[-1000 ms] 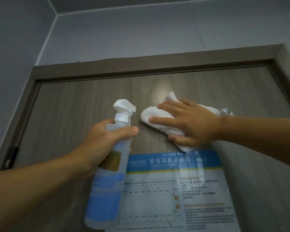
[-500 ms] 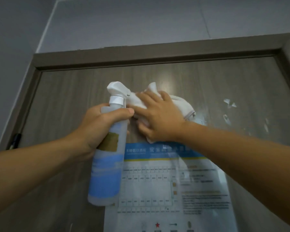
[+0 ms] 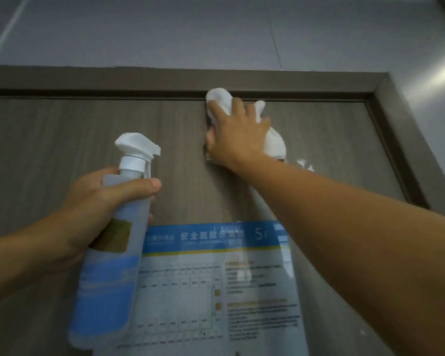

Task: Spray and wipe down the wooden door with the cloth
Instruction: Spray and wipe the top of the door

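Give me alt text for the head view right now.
The right hand presses a white cloth against the wooden door just below the top frame. The left hand grips a spray bottle beside a posted floor plan.

The scene is seen through a single wide-angle camera worn on the head, tilted upward toward the top of the wooden door (image 3: 62, 155), which is viewed from close range. The door frame (image 3: 165, 78) and the grey wall (image 3: 216, 29) above are taken in, bent by the lens. Both forearms are caught entering from the lower edge. No second view is given.
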`<state>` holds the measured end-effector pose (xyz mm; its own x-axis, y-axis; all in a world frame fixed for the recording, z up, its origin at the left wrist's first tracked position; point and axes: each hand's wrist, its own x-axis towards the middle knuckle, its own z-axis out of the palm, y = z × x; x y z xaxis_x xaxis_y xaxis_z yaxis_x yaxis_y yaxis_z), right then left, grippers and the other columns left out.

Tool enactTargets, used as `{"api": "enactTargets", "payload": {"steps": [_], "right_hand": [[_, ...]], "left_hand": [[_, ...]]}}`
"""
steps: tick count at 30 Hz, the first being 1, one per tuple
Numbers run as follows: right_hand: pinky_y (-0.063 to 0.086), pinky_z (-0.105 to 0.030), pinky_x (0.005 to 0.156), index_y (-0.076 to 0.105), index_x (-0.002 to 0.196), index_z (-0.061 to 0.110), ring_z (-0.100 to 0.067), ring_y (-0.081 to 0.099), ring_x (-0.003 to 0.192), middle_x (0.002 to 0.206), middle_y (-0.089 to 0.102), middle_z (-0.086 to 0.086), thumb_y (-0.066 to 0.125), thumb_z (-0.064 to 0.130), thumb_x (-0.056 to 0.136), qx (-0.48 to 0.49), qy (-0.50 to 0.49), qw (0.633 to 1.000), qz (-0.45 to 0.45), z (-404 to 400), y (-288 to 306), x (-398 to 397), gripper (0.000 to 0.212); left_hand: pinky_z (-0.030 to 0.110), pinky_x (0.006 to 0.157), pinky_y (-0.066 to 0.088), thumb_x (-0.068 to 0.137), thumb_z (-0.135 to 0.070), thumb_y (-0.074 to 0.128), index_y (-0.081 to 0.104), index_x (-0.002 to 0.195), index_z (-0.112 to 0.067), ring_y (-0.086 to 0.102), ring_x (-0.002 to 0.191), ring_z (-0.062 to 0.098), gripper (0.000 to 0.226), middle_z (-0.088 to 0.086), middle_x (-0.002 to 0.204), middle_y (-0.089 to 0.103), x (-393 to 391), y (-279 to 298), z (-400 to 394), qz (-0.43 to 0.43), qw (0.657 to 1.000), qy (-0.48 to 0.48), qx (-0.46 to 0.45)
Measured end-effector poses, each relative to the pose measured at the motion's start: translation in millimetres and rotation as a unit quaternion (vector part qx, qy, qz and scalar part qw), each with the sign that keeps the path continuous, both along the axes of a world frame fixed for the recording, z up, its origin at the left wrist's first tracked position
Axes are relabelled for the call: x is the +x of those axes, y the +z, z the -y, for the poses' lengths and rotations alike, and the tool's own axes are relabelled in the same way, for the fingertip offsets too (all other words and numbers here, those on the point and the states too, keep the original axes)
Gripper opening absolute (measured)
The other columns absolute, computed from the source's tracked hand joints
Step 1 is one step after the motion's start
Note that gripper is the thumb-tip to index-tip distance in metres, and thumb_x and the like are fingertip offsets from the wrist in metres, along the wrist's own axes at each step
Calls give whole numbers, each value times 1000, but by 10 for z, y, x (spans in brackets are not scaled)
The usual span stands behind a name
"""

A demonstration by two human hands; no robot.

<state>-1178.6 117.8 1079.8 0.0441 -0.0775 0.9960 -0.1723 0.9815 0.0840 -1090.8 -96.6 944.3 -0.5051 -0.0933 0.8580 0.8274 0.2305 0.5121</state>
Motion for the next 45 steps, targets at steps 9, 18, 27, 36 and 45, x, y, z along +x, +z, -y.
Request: {"api": "enactTargets", "payload": {"steps": [9, 18, 27, 36, 45], "right_hand": [[32, -56, 111, 37, 159, 41, -37, 41, 139, 157, 42, -13, 49, 50, 96, 324, -85, 942, -1, -790, -131, 169, 65], [38, -55, 105, 46, 154, 34, -36, 50, 126, 144, 52, -12, 45, 49, 89, 78, 32, 989, -118, -2272, 33, 428, 67], [39, -57, 105, 47, 153, 34, -38, 51, 124, 144, 54, -14, 51, 45, 90, 80, 41, 992, -90, -2833, -250, 274, 65], [39, -54, 101, 48, 153, 33, -35, 50, 122, 141, 54, -12, 52, 46, 89, 84, 75, 991, -75, -2686, -356, 119, 65], [41, -56, 104, 48, 153, 33, -35, 51, 125, 143, 54, -11, 50, 47, 89, 43, 70, 995, -54, -2642, -559, 256, 65]], "left_hand": [[58, 71, 60, 51, -49, 86, 68, 99, -1, 69, 72, 36, 70, 35, 96, 68, -176, -89, -814, 3, 998, -57, -19], [40, 63, 57, 73, -27, 89, 68, 82, -7, 68, 66, 30, 31, 18, 72, 67, -246, -13, -1898, 30, 989, -130, -56], [33, 57, 53, 81, -24, 80, 64, 81, -10, 63, 62, 24, 21, 14, 71, 63, -233, 22, -2391, 55, 989, -135, -41], [35, 61, 56, 82, -25, 79, 66, 91, -8, 65, 68, 27, 24, 16, 75, 65, -172, -1, -2404, 53, 986, -146, -58], [39, 66, 58, 78, -27, 83, 70, 90, -11, 69, 68, 26, 24, 14, 74, 70, -176, -82, -2463, 67, 977, -192, -55]]}}
